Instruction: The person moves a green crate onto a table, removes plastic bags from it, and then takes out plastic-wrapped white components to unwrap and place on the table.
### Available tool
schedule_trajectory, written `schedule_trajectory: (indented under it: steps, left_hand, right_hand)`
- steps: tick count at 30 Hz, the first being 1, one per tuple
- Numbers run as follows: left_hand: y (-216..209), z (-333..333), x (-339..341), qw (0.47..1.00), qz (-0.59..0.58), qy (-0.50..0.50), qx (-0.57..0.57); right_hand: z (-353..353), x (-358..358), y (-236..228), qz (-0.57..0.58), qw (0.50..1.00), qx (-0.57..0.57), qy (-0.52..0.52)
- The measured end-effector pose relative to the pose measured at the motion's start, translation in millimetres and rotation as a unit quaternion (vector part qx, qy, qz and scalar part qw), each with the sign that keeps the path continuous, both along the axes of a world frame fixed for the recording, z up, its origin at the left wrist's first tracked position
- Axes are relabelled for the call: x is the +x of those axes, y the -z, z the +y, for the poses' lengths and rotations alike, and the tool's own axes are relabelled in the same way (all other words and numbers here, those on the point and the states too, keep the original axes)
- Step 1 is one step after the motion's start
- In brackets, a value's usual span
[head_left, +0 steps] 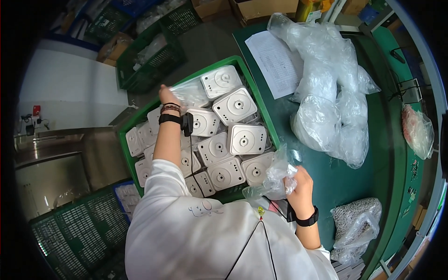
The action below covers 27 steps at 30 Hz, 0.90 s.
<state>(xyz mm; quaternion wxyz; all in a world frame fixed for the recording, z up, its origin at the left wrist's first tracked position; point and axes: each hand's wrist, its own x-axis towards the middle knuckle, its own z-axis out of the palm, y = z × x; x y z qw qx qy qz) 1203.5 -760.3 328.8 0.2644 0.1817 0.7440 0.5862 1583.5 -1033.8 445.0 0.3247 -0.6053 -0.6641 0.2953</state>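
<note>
Reaching to the far left side of a green plastic crate (239,63), my left hand (168,96) is closed at the end of a clear plastic bag (190,93), which lies over the crate's contents and looks slightly blurred. Inside the crate are many white rounded-square plastic housings (234,106), each with a ring and a small hub at its centre. At the crate's near right corner, my right hand (301,184) grips a crumpled clear plastic bag (278,175). Its fingertips are partly hidden by the plastic.
Right of the crate, a green worktable (317,182) carries a printed paper sheet (274,63), a heap of clear plastic bags (322,93) and a bag of small grey parts (355,224). Another green crate (149,60) stands beyond on the floor. More green crates (79,238) lie at the lower left.
</note>
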Motion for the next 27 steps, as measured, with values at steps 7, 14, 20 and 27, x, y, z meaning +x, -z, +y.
schedule_trajectory:
  steps: [7,14,20,27]
  left_hand:
    - [-113.1,-103.4,36.1,0.919,0.173,0.282,0.216]
    - [-144.5,-261.0,76.8,0.671,-0.217,0.654,0.274]
    - [-109.7,-271.6,-12.7,0.832,-0.077,0.517,0.187]
    - [35.1,-228.3,-206.0,0.799,0.532,0.133,-0.249]
  right_hand:
    - [-1.8,-35.0,-0.3,0.058,0.993,0.094,-0.049]
    - [1.8,-161.1,-30.9,0.184,0.971,0.099,-0.112]
    - [-37.1,-191.4,19.4,0.090,0.948,-0.060,-0.300]
    - [-69.3,-201.6,26.9,0.007,0.957,-0.040,-0.286]
